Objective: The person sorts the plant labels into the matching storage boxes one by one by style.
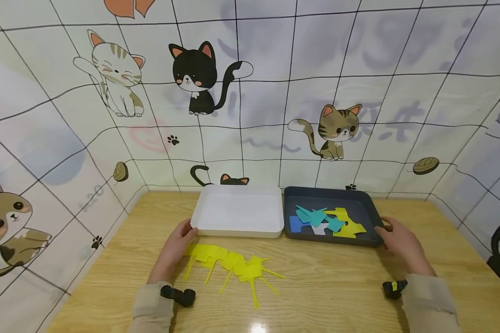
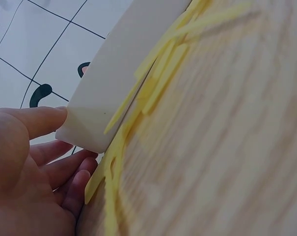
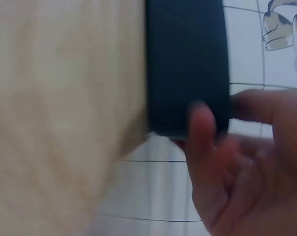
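Note:
A white tray (image 1: 237,234) and a dark grey tray (image 1: 333,241) stand side by side at the back of the table. At the white tray's left front corner, my left hand (image 1: 181,240) grips it, the thumb at the rim and the fingers curled below in the left wrist view. My right hand (image 1: 402,240) holds the dark tray's right front corner between thumb and fingers. In the dark tray lie flat teal pieces (image 1: 312,216), yellow pieces (image 1: 350,228), a blue piece (image 1: 296,224) and a pale grey piece (image 1: 319,229). The white tray's inside shows bare.
Several thin yellow pieces (image 1: 250,270), some with long narrow strips, lie overlapping on the wooden table (image 1: 325,291) in front of the white tray, close to my left wrist. A cat-patterned wall covering (image 1: 266,106) rises right behind the trays.

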`<action>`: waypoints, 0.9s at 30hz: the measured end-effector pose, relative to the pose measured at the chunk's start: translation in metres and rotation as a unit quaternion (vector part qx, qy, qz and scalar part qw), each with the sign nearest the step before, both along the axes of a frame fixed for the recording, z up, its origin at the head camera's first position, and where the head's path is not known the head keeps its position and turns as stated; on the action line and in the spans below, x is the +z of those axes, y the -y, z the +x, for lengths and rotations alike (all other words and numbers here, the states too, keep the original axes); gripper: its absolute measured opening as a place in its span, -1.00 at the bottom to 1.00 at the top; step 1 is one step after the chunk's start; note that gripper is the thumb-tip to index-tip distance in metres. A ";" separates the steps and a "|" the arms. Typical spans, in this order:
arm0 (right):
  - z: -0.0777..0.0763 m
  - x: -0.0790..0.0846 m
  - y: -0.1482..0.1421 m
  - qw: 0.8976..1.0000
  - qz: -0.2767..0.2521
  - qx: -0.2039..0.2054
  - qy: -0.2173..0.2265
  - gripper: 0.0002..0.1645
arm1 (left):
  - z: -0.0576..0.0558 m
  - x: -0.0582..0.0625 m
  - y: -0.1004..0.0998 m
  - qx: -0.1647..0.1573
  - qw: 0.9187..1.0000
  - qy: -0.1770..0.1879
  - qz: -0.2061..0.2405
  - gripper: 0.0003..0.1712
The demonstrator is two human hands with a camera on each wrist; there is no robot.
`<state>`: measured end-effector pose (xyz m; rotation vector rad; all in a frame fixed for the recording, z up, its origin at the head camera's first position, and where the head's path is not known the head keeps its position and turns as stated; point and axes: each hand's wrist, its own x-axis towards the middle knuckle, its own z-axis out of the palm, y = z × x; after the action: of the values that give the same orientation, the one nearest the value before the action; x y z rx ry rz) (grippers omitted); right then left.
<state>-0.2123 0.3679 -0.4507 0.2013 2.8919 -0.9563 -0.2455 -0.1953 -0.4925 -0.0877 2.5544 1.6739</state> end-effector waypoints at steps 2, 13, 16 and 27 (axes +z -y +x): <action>-0.001 -0.006 -0.003 0.999 -0.031 0.012 0.000 -0.20 | -0.001 -0.001 0.000 0.000 1.000 -0.002 0.003 -0.30; -0.005 -0.022 -0.010 0.986 -0.165 0.006 0.018 -0.20 | 0.001 -0.003 0.001 -0.003 1.000 -0.002 0.004 -0.33; -0.006 -0.020 -0.007 0.985 -0.170 0.006 0.018 -0.14 | 0.001 -0.002 0.002 -0.002 1.000 -0.001 0.003 -0.32; -0.005 -0.021 -0.003 0.975 -0.223 -0.005 0.028 -0.21 | 0.009 0.007 0.006 -0.036 0.999 0.005 0.001 -0.27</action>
<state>-0.2177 0.3707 -0.4717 0.2039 2.5412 -1.5349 -0.2366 -0.2010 -0.4858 -0.0037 2.5166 1.6443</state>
